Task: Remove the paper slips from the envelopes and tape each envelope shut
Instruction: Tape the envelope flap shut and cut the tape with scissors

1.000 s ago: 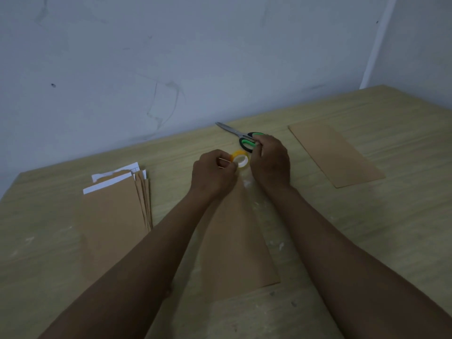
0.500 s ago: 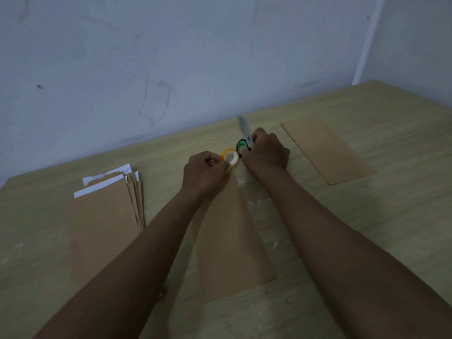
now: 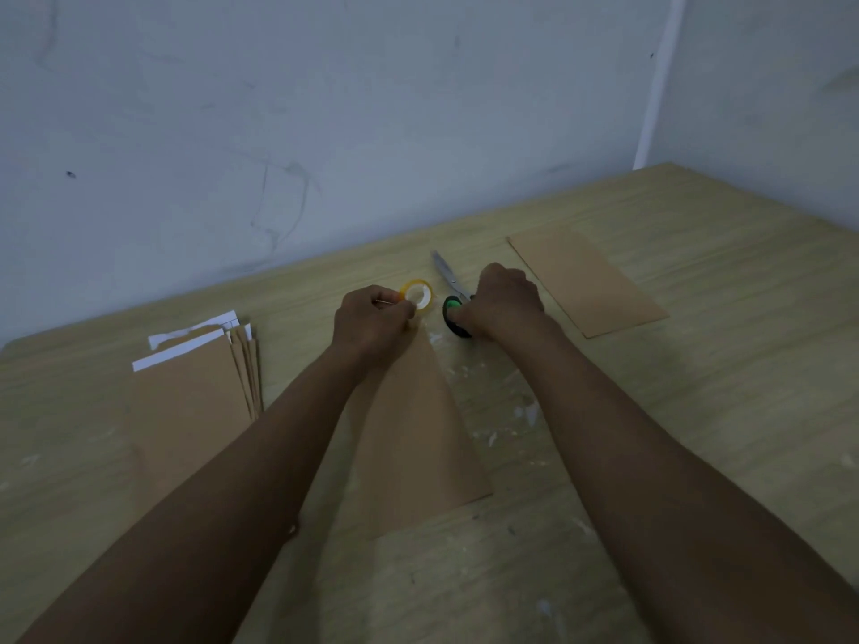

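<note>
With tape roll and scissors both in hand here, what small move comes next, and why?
Probably bring the scissors over and snip the tape. The left hand holds the tape roll at the top of the middle envelope, and the right hand grips the handles, blades apart from the roll.

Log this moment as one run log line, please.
left hand: holds tape roll | right hand: grips scissors | envelope: flat between arms
</note>
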